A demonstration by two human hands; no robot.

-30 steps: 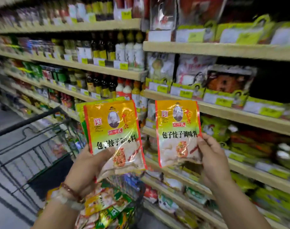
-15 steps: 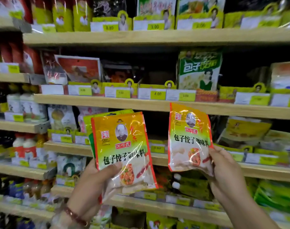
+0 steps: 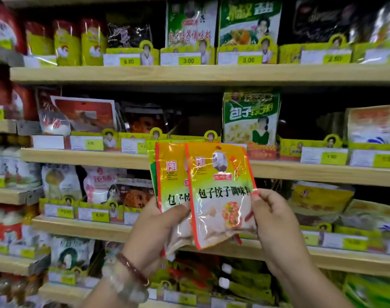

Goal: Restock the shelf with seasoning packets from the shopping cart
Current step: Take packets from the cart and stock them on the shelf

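Two orange-and-green seasoning packets are raised before the wooden shelf [image 3: 311,172]. My right hand [image 3: 276,227] pinches the front packet [image 3: 220,196] by its right edge. The front packet overlaps the rear packet [image 3: 169,185], which my left hand [image 3: 158,230] grips from below with the thumb across its face. A further green packet edge shows behind the rear one. The tops of both packets reach the price strip of the middle shelf, just left of a tall green seasoning bag [image 3: 251,116]. A dark gap [image 3: 196,123] lies on that shelf behind the packets. The shopping cart is out of view.
Rows of packets and bags fill four shelf levels, each fronted by yellow price tags [image 3: 188,60]. White bottles with red caps [image 3: 9,221] stand on the left-hand shelves. Yellow bags [image 3: 323,196] lie flat to the right of my right hand.
Both hands rose and came together, so the right packet now overlaps the left one. My view lifted from the cart up to the shelves.
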